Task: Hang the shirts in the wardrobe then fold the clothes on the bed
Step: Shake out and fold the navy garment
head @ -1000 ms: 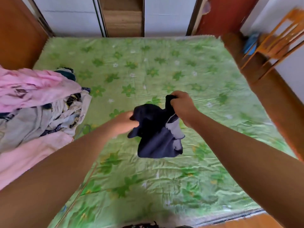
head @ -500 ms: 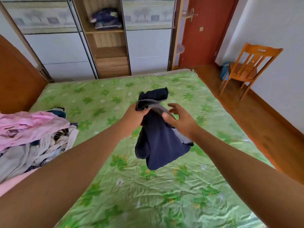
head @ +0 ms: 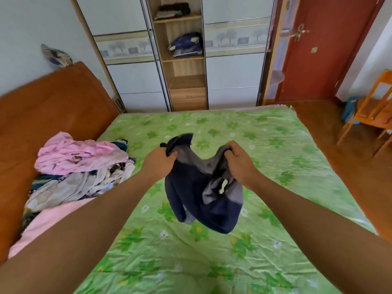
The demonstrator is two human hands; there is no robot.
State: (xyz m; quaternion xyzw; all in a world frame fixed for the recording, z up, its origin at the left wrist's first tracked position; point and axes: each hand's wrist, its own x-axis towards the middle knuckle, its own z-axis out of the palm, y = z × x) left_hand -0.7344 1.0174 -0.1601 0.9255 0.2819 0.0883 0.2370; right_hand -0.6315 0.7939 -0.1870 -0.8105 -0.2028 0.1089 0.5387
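L hand (head: 160, 164) is clenched round a bunched corner of a navy garment (head: 197, 200), fingers curled tight on the cloth, w/ a dark flap sticking up just above the knuckles. R hand (head: 239, 162) grips the other top edge, fingers curled into a grey part of the fabric. Garment hangs betw. the two hands & sags below them in a loose pouch, clear of the bed (head: 275, 149). It's navy outside w/ grey panels. Can't tell what kind of garment it is.

Bed w/ green flower-print sheet lies under & beyond both hands. Clothes pile (head: 84, 183) sits on the bed well to the left of the L hand, apart from it. It has a pink garment (head: 78, 153) on top, pale grey & patterned pieces under it, and more pink cloth by the L forearm. Brown headboard (head: 53, 107) is further left, behind the pile.

Wardrobe (head: 233, 77) stands beyond the hands, past the far edge of the bed: white sliding panels either side of an open wooden shelf column. Folded dark blue bundle (head: 185, 44) lies on one shelf. Red-brown door (head: 331, 52) is beyond & to the right of the R hand; wooden chair (head: 375, 111) is far right of the R hand
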